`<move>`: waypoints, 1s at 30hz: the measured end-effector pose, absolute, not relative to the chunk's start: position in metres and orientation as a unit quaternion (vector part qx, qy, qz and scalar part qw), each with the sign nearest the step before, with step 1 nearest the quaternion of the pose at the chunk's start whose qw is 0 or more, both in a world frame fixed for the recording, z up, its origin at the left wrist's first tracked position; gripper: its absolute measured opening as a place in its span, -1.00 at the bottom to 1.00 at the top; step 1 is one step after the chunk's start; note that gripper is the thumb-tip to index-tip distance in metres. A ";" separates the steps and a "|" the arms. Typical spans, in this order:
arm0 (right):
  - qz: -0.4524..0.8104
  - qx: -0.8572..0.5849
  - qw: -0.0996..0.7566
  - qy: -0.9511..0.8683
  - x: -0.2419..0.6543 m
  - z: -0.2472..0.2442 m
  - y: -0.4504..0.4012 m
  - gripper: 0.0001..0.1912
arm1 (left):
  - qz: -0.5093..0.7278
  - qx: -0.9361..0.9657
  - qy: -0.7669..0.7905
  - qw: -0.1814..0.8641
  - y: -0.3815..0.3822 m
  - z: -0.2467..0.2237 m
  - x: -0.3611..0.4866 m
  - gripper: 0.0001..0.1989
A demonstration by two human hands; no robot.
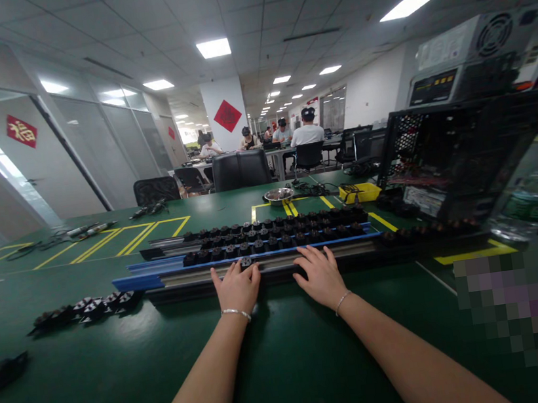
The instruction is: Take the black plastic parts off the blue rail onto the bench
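Long black and blue rails (138, 283) lie side by side across the table in front of me. My left hand (237, 288) is at the nearest rails, its thumb and fingers around a small black round-faced socket (246, 262). The fingers partly cover that socket. To the right, my right hand (322, 278) rests on the same rails with its fingers spread and no object visible in it. Just beyond both hands, rows of black sockets (217, 254) sit along the farther rails.
Loose black sockets (92, 308) lie left of the rails, with a dark piece (6, 371) nearer me. At right stand an open computer case (470, 148), a plastic bottle (531, 197) and a yellow tray (360, 193). A metal bowl (279, 195) and cables are farther back.
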State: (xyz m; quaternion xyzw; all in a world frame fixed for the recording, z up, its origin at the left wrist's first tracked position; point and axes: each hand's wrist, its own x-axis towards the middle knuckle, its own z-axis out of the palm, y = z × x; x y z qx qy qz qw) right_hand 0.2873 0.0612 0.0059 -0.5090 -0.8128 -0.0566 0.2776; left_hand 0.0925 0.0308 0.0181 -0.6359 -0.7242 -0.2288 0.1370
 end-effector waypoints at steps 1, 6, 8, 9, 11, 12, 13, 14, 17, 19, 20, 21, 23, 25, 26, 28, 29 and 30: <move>-0.057 -0.509 0.278 -0.813 0.287 0.006 0.061 -0.75 | -0.226 -0.638 -0.724 0.138 0.031 0.017 0.093 -0.61; -0.064 -0.507 0.281 -0.813 0.287 0.004 0.062 -0.76 | -0.193 -0.634 -0.739 0.122 0.030 0.015 0.097 -0.59; -0.065 -0.508 0.281 -0.812 0.287 0.004 0.062 -0.76 | -0.182 -0.631 -0.746 0.110 0.030 0.015 0.098 -0.56; -0.065 -0.508 0.281 -0.811 0.287 0.004 0.062 -0.76 | -0.181 -0.631 -0.747 0.109 0.030 0.015 0.098 -0.56; -0.064 -0.509 0.279 -0.812 0.287 0.004 0.062 -0.76 | -0.185 -0.632 -0.744 0.114 0.030 0.015 0.097 -0.57; -0.062 -0.509 0.279 -0.812 0.287 0.004 0.062 -0.76 | -0.190 -0.633 -0.741 0.119 0.031 0.014 0.096 -0.57; -0.061 -0.509 0.279 -0.812 0.287 0.004 0.062 -0.76 | -0.194 -0.633 -0.739 0.124 0.031 0.014 0.095 -0.58; -0.060 -0.508 0.279 -0.812 0.288 0.005 0.062 -0.76 | -0.198 -0.632 -0.738 0.128 0.032 0.013 0.094 -0.58; -0.058 -0.507 0.283 -0.812 0.288 0.005 0.062 -0.76 | -0.206 -0.626 -0.740 0.134 0.033 0.012 0.091 -0.58; -0.057 -0.507 0.285 -0.811 0.288 0.005 0.062 -0.77 | -0.212 -0.623 -0.740 0.137 0.033 0.011 0.090 -0.58; -0.057 -0.508 0.285 -0.811 0.288 0.005 0.062 -0.77 | -0.215 -0.623 -0.740 0.138 0.034 0.011 0.089 -0.58; -0.056 -0.508 0.285 -0.811 0.288 0.005 0.062 -0.77 | -0.217 -0.623 -0.738 0.138 0.034 0.011 0.088 -0.58; -0.054 -0.507 0.285 -0.811 0.288 0.006 0.062 -0.77 | -0.221 -0.623 -0.737 0.137 0.034 0.011 0.087 -0.59; -0.053 -0.507 0.284 -0.812 0.288 0.006 0.061 -0.77 | -0.224 -0.621 -0.739 0.135 0.034 0.012 0.086 -0.60; -0.054 -0.508 0.283 -0.812 0.288 0.006 0.061 -0.76 | -0.225 -0.618 -0.741 0.134 0.034 0.012 0.085 -0.60; -0.056 -0.507 0.282 -0.812 0.288 0.007 0.061 -0.76 | -0.227 -0.614 -0.744 0.132 0.034 0.013 0.084 -0.61; -0.057 -0.507 0.282 -0.813 0.288 0.007 0.061 -0.76 | -0.227 -0.612 -0.746 0.130 0.034 0.013 0.084 -0.61; -0.058 -0.506 0.282 -0.813 0.288 0.007 0.061 -0.76 | -0.228 -0.610 -0.748 0.129 0.034 0.013 0.083 -0.62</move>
